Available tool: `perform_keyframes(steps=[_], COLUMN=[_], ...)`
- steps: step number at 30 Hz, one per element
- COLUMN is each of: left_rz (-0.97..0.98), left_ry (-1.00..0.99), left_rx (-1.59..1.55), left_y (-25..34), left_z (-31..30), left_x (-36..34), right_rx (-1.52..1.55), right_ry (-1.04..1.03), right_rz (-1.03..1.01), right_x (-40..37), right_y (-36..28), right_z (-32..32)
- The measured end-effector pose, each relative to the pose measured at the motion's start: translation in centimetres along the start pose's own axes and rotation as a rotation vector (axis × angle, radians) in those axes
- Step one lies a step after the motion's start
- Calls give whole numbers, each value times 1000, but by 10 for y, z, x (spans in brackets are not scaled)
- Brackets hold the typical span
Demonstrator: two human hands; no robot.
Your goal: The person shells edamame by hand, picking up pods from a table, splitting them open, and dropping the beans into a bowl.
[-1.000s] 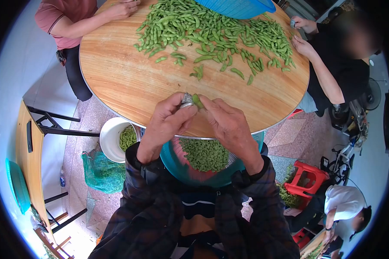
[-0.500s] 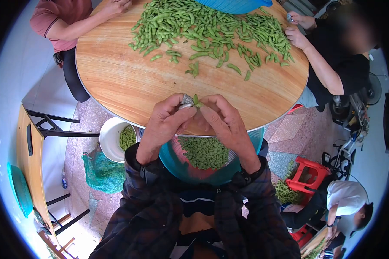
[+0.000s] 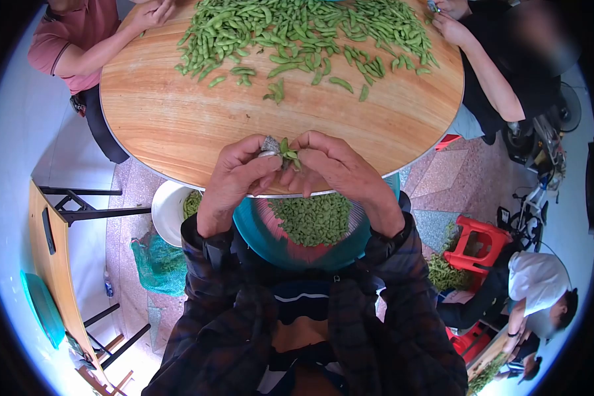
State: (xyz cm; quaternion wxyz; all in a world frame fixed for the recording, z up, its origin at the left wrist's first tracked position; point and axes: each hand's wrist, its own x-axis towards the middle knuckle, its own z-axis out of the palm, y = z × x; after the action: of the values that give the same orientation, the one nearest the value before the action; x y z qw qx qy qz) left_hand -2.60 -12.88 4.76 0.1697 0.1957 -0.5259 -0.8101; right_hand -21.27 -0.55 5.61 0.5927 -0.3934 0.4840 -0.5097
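Note:
Over the near edge of the round wooden table point(image 3: 178, 125), my left hand point(image 3: 233, 177) and my right hand point(image 3: 346, 170) meet, fingers closed on a small cluster of green edamame pods point(image 3: 288, 153) between them. Something silvery and grey wraps a fingertip of my left hand, with a pale shiny piece by the thumb. Just below my hands, a teal basin point(image 3: 244, 228) in my lap holds a mound of shelled green beans point(image 3: 315, 218). A large heap of edamame pods point(image 3: 277, 33) covers the far side of the table, and a few pods lie loose nearer me.
Left of the basin are a white bucket point(image 3: 168, 210) with green contents and a green mesh bag point(image 3: 158, 264). One person in a pink shirt point(image 3: 79, 39) and another in black point(image 3: 501, 72) sit at the table. A red stool point(image 3: 478, 241) stands at right.
My view has shifted, so the table and heap sit higher in it. My hands have turned slightly, and more green pod shows between my fingers.

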Motion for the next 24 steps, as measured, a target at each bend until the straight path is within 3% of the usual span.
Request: perform_keyframes(steps=[6,15,20,24], left_rz=[-15,-22,-19,-7], left_ry=[1,65,72,78], left_rx=[48,171,151,111], left_y=[-2,0,-4,-2], left_z=[0,10,8,9], left_x=[2,6,11,11], right_rx=[-41,-87,-56,28], right_ry=[-34,-33,-28,-3], right_rz=[-3,156,31,66], right_x=[1,6,1,-6], right_y=[-4,-8,-4,-3], right_z=[-2,-8,-17,-22])
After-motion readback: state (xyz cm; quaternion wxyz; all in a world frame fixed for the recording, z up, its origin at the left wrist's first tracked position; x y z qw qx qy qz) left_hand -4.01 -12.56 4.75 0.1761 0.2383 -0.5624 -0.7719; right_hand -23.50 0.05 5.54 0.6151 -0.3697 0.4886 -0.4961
